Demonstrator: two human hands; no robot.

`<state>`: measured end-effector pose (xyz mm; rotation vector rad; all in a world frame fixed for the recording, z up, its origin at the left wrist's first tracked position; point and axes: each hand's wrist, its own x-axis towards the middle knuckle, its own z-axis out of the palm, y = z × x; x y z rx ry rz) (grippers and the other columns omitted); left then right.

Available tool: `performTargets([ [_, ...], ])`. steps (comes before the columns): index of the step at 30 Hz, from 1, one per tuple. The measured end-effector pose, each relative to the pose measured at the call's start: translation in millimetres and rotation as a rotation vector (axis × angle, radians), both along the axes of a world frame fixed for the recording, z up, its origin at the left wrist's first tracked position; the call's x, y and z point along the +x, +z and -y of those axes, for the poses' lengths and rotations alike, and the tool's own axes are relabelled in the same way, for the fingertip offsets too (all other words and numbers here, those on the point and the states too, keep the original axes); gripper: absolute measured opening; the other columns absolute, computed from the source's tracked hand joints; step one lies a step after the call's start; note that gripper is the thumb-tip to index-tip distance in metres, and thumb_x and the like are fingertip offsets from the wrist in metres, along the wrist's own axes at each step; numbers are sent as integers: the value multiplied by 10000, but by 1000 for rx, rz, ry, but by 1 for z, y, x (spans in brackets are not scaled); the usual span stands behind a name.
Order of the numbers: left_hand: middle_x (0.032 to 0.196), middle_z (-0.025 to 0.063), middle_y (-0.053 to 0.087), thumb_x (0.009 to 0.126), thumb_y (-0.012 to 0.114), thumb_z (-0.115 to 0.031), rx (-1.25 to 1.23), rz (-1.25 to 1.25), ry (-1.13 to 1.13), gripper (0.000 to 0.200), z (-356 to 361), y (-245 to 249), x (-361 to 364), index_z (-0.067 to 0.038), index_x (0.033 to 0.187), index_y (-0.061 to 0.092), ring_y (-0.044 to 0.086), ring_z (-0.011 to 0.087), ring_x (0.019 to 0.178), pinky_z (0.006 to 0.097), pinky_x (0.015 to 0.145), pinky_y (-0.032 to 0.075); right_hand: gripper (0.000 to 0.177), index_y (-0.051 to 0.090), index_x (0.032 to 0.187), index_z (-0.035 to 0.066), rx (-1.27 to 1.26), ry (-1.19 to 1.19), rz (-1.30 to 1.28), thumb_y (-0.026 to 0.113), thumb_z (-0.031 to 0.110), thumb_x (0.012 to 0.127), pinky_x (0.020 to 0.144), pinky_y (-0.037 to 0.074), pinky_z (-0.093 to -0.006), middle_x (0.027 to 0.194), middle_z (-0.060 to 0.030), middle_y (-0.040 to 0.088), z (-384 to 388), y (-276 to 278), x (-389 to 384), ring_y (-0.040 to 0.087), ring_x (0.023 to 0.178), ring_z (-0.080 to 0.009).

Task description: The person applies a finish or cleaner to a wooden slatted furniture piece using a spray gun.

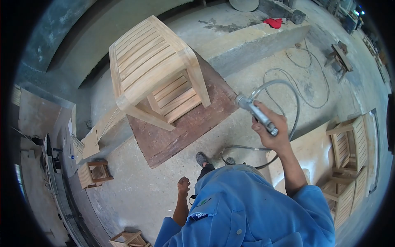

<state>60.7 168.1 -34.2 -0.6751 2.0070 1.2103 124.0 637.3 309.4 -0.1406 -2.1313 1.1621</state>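
Observation:
My right hand is closed around a metal air-gun nozzle with a grey hose looping off its front end. The nozzle points toward a slatted wooden stool standing on a dark reddish board. The nozzle tip is a short way right of the stool, not touching it. My left hand hangs low beside my blue shirt, fingers curled, holding nothing.
A concrete ledge runs behind the board, with a red cloth on it. Hose loops lie on the concrete floor. More slatted stools stand at right, left and bottom.

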Motion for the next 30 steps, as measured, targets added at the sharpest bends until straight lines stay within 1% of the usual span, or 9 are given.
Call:
performTargets([
  [1,975,10,649,863,627,-324,1,-3,16,453,-1,0,3,-147,1278,580,619,152,822,340,595,429,520,590,1285,-28,-4,-4,1,751,219,857,648,505,-263,770,-93,672,0,-18,1,642,681,-130],
  [10,1148,77,643,909,609,-413,-28,35,37,496,33,16,23,-134,1313,540,622,274,1071,552,848,473,477,620,1270,17,-120,-84,348,726,258,872,605,479,-283,723,-106,639,2,-143,22,570,618,-129],
  [11,1172,88,639,917,603,-420,-56,51,57,515,30,25,21,-125,1331,524,618,280,1088,543,855,476,477,620,1270,17,-126,-77,345,726,258,872,605,479,-283,723,-106,639,2,-145,22,570,618,-129],
  [13,1205,97,631,921,601,-427,-37,17,75,540,29,33,16,-118,1354,501,614,285,1100,525,857,477,454,627,1248,24,-173,-100,538,737,194,842,787,537,-353,991,-246,692,5,-142,22,714,912,-343],
  [18,1287,122,605,930,597,-487,42,-163,103,633,6,65,-33,-111,1415,444,604,287,1118,494,872,477,439,624,1249,11,-266,-70,322,718,167,850,760,531,-331,964,-193,717,2,-88,6,714,859,-242],
  [20,1173,53,638,944,587,-458,106,-348,89,566,-4,77,-66,-107,1378,494,616,224,1069,426,825,474,438,622,1255,9,-259,-69,219,713,151,851,744,528,-318,953,-170,723,4,-49,-1,702,825,-195],
  [22,1194,62,634,971,574,-440,155,-491,93,568,-28,105,-107,-62,1384,482,605,215,1101,389,853,474,552,604,1283,2,-299,13,-2,697,381,894,637,492,-278,825,-74,687,8,-16,-10,621,706,-132],
  [24,1374,141,539,969,576,-474,272,-608,-3,673,-38,122,-152,-40,1448,389,534,261,1235,443,952,456,544,601,1290,8,-282,57,50,703,364,892,643,495,-277,840,-73,691,13,0,-20,628,716,-132],
  [30,1415,198,457,1000,569,-295,401,-1011,-110,664,-119,224,-230,51,1484,274,440,269,1317,379,1108,325,518,601,1289,15,-142,63,231,749,232,843,644,510,-309,840,-158,701,58,-41,-76,688,711,-193],
])
